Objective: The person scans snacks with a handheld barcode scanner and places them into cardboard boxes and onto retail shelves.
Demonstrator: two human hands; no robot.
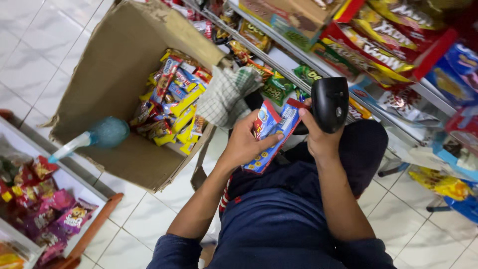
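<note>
Here a blue and red snack packet (271, 134) is grasped in the left hand (245, 144), its grip closed round the packet's lower half, thumb laid across the front. A black handheld scanner (329, 103) is clenched in the right hand (318, 137), just beside the packet's top edge. Both are held above the lap, near an open cardboard box (114, 69) filled with snacks.

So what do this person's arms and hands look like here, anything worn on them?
Both hands are bare: no gloves, rings or watch show on the left hand or the right hand. The forearms are bare too. Dark blue sleeves are pushed up to about the elbows, the same blue as the clothing on the lap.
</note>
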